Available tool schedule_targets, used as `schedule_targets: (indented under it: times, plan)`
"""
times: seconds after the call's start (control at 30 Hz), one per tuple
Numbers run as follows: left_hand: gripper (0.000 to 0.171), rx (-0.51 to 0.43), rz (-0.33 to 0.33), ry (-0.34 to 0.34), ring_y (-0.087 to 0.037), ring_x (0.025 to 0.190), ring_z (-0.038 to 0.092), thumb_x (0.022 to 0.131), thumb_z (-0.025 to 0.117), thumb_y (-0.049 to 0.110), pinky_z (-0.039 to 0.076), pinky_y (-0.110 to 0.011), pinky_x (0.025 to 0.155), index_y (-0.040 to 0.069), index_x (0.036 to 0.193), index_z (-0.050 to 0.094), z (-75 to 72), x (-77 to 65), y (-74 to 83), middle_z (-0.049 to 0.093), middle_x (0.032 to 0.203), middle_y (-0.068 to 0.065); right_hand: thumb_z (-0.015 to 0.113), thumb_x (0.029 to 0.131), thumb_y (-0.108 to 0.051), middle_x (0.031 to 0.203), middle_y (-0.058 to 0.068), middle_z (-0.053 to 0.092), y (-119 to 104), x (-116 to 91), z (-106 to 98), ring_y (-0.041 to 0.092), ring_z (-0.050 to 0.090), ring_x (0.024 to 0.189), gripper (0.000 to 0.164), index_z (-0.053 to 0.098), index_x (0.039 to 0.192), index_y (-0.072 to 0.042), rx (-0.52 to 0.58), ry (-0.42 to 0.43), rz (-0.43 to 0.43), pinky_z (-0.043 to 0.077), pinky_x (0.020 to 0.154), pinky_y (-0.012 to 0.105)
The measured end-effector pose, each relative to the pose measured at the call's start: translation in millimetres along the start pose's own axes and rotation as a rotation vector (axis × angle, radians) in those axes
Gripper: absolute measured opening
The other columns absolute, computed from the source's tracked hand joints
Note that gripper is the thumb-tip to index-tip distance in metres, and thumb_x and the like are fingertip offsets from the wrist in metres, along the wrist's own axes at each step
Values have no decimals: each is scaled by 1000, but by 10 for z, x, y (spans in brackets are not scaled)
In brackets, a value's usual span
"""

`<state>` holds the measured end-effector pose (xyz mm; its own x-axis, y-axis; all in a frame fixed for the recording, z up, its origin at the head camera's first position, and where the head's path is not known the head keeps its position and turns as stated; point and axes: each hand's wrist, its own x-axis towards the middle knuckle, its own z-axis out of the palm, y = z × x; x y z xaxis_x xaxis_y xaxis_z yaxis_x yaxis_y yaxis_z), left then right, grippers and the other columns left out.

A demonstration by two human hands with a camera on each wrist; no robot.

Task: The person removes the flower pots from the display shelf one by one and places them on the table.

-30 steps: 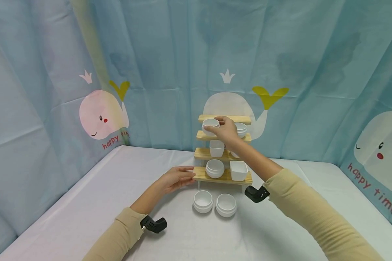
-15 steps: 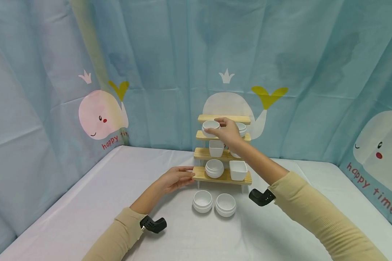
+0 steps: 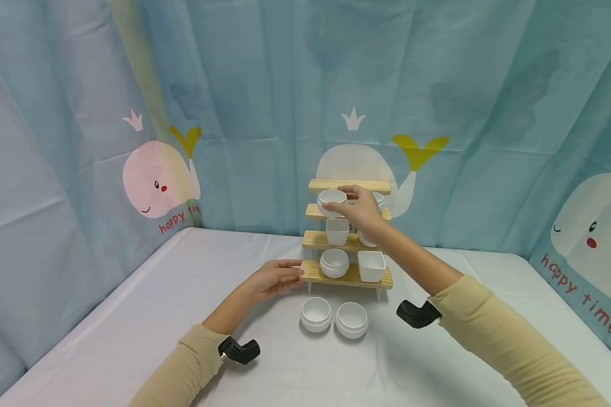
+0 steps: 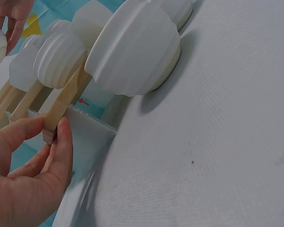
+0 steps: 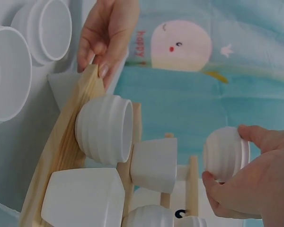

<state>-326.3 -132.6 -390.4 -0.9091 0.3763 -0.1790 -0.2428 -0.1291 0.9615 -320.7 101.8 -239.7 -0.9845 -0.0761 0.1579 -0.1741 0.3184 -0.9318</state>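
Note:
My left hand pinches the left end of the lowest board of a tiered wooden stand between thumb and fingers; the left wrist view shows this grip on the board's end closely. Higher up, my right hand holds a small round white bowl by its sides, in front of the top board. In the right wrist view the held bowl appears apart from the boards. On the lowest board stand a ribbed round bowl and a square white bowl. A narrower square bowl stands one board up.
Two round white bowls, one left and one right, sit on the white tablecloth before the stand. Another round bowl is partly hidden behind my right hand. A blue curtain with printed whales hangs behind.
My right hand and the round bowl have shifted slightly right and down in the head view, and the right forearm has drawn back to the right. My left hand keeps its place on the board.

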Motion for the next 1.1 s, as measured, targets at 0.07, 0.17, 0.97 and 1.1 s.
schedule_targets:
  times: [0.07,0.17,0.97,1.1]
  plan:
    - [54,0,3,-5,-12,89,71,105,56,-5,64,-21,85,-16,154,38,-4,2,-6,67,111,-15,79,96,-22,160,21,40,12,-14,-14,36,50,139,69,48,156,-7,-1,-3,-3,56,102,44]
    - [54,0,3,-8,-12,89,71,105,56,-5,64,-21,85,-15,155,38,-6,2,-10,67,112,-15,79,96,-22,160,21,40,24,-40,-36,34,53,131,69,49,156,-7,1,-5,2,59,93,43]
    - [55,-7,-17,11,-11,90,71,106,55,-4,65,-21,84,-11,158,36,3,-32,27,63,120,-18,79,96,-20,158,19,45,106,-234,-193,33,58,123,69,48,156,-5,-39,-22,-52,58,93,39]
    - [55,1,-18,16,-11,91,71,106,55,-4,64,-21,86,-11,157,37,5,-26,19,62,124,-20,77,98,-19,160,19,42,122,-290,-246,37,52,134,65,50,156,-8,-43,-28,-65,51,111,51]
